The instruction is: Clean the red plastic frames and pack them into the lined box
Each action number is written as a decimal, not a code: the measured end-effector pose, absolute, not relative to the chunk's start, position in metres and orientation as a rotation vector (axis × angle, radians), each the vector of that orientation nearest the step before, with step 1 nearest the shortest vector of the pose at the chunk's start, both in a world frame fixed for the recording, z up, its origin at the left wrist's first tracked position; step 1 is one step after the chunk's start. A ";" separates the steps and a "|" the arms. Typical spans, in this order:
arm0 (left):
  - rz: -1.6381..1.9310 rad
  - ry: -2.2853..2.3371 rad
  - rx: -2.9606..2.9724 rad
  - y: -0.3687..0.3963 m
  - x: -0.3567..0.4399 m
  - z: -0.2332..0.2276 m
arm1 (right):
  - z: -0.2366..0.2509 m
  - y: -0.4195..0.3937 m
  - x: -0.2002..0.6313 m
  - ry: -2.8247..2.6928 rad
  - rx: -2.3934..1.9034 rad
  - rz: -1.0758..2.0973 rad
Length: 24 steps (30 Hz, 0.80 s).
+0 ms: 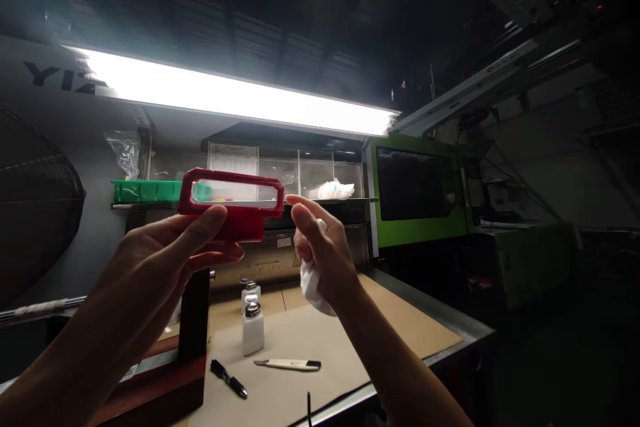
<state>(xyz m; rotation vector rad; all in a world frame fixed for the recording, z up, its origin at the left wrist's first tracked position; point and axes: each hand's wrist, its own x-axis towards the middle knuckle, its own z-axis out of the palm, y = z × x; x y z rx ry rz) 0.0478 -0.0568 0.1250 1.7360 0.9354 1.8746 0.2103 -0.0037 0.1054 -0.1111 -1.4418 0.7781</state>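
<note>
Raised under the lamp is a red plastic frame part (243, 225) with a long see-through window. My left hand (175, 240) grips its lower left side, thumb in front and fingers behind. A crumpled white cloth or tissue (313, 287) is bunched in my right hand (325, 247), whose fingers are curled around it. The right thumb and index fingertip are close to the part's right end; I cannot tell whether they touch it. On the table below lie a craft knife (287, 365) and a black pen (229, 379).
Two white pump bottles (253, 330) stand on the cardboard-covered table (390, 320). Behind, a shelf carries a green bin (145, 191) and a white crumpled bundle (336, 189). A bright tube lamp (240, 93) hangs above. A green machine (417, 180) is at right, a large fan (37, 207) at left.
</note>
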 end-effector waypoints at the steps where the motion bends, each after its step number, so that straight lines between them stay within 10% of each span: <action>1: 1.873 0.935 1.736 -0.057 0.048 0.123 | 0.107 -0.003 0.210 -1.455 -0.072 0.868; 16: 1.839 1.044 1.517 -0.054 0.030 0.078 | 0.087 0.004 0.181 -1.361 -0.027 1.199; 24: 1.746 1.255 0.925 -0.141 -0.018 -0.042 | -0.001 -0.008 0.175 -1.576 -0.474 1.297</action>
